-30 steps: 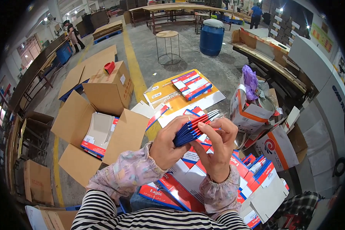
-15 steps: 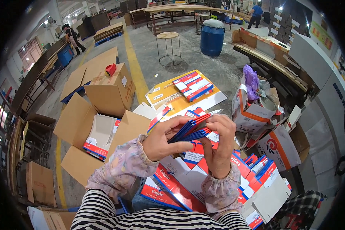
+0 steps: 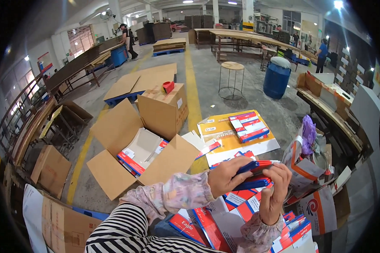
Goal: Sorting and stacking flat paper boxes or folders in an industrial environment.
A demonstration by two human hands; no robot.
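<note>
A bundle of flat red, white and blue cartons (image 3: 257, 184) is held between my two hands over my lap. Its blue and red edges are bowed apart, with a gap in the middle. My left hand (image 3: 229, 173) grips one end, thumb below and fingers above. On the other end my right hand (image 3: 276, 185) is closed, fingers curled over it. Beneath them lies a spread pile of similar flat cartons (image 3: 217, 223). To the left, an open brown box (image 3: 112, 173) contains more flattened cartons (image 3: 133, 162) and a greyish sheet.
Beyond my hands, a stack of cartons (image 3: 249, 126) rests on a yellow printed board (image 3: 217, 133). A closed brown box (image 3: 164, 107) carries a red tape roll (image 3: 168, 87). Farther off stand a stool (image 3: 232, 66) and blue barrel (image 3: 277, 80). Boxes of scraps (image 3: 302, 158) stand right.
My view has tilted up and turned left, so the scene sits lower and farther right. Both hands keep hold of the carton bundle, whose edges now part in a wider gap.
</note>
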